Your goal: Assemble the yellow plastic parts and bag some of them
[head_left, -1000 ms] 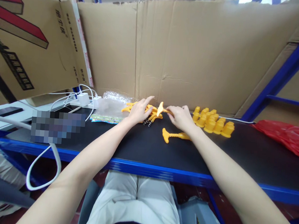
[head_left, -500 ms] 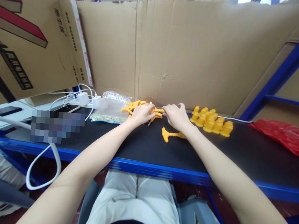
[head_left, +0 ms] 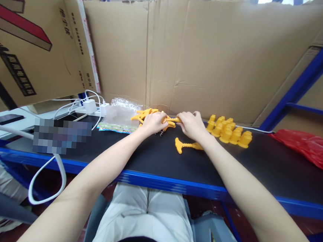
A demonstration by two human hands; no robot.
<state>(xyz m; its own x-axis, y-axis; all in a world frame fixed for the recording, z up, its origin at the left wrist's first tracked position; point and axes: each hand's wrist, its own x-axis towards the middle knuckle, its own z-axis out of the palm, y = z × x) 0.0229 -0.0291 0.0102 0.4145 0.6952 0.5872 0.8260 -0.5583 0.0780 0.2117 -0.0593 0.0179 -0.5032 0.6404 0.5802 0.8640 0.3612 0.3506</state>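
Fingers curled, my left hand (head_left: 154, 123) grips one end of a yellow plastic T-shaped piece (head_left: 174, 119). At the other end, the closed fingers of my right hand (head_left: 191, 125) hold its shaft. Several more yellow pieces (head_left: 143, 114) lie behind and beside my left hand, partly hidden by it. Small dark metal bits (head_left: 160, 133) show just under that hand, too small to name. A yellow T-handled piece with a ridged shaft (head_left: 186, 145) lies on the black mat, its right end hidden by my right wrist.
Several yellow stepped caps (head_left: 229, 131) stand in rows right of my right hand. A red plastic bag (head_left: 307, 147) lies at far right. Left are a clear plastic bag (head_left: 117, 118), white chargers (head_left: 90, 106) and cables. A cardboard wall (head_left: 211, 61) closes the back; a blue rail (head_left: 167, 183) edges the front.
My right hand has shifted very slightly to the right, showing a little more of the held piece. My left hand and the other things stay where they were.
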